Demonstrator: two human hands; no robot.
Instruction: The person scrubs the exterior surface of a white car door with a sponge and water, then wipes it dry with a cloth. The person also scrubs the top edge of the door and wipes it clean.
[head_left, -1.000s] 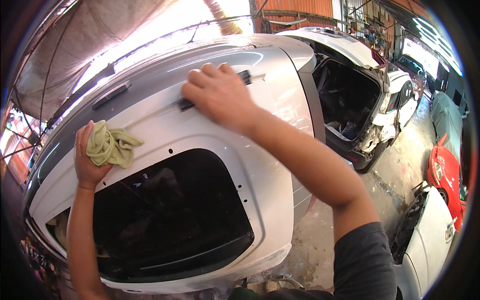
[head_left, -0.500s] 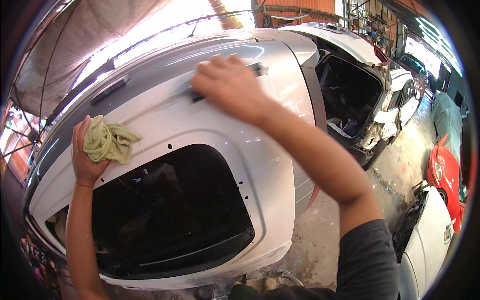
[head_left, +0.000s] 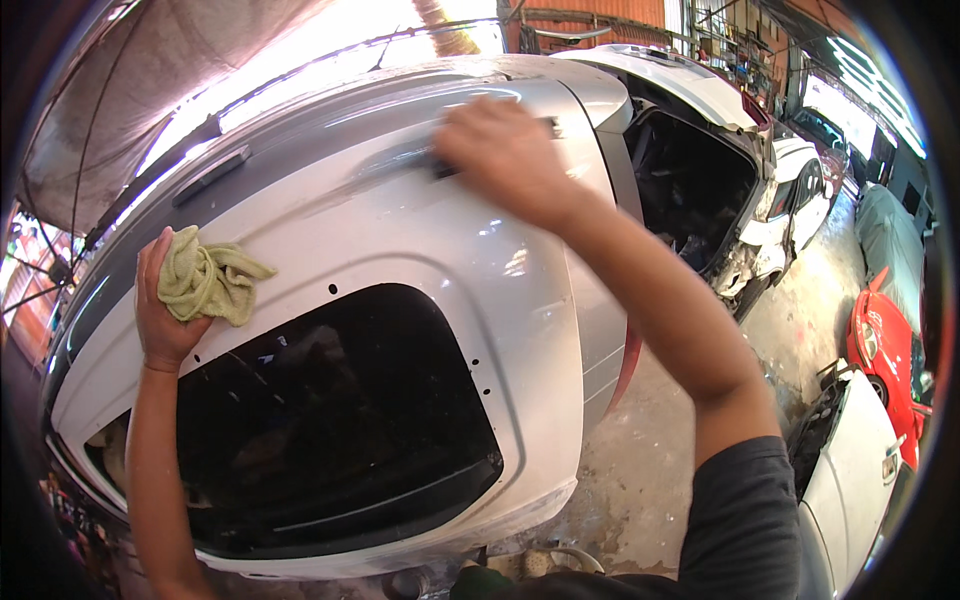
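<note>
A silver-white car body point(head_left: 500, 280) with a dark side window point(head_left: 330, 420) fills the middle of the view. My left hand point(head_left: 160, 325) rests against its panel at the left, fingers closed round a crumpled pale green cloth point(head_left: 215, 280). Farther up, my right hand point(head_left: 505, 155) is blurred by motion over the upper panel near the roof edge. It grips a long dark block point(head_left: 443, 170), whose two ends stick out past the hand; the palm hides its middle. Greyish smears run along the panel beside this hand.
Behind the car's right end stands a white car point(head_left: 700, 170) with an open, stripped rear. A loose white car door point(head_left: 850, 480) and a red car point(head_left: 885, 340) are at the right. A grey-covered shape point(head_left: 890, 240) stands beyond. Small holes dot the panel around the window.
My right hand has slid right along the panel with the dark block. My left hand stays on the cloth; the whole view has shifted slightly.
</note>
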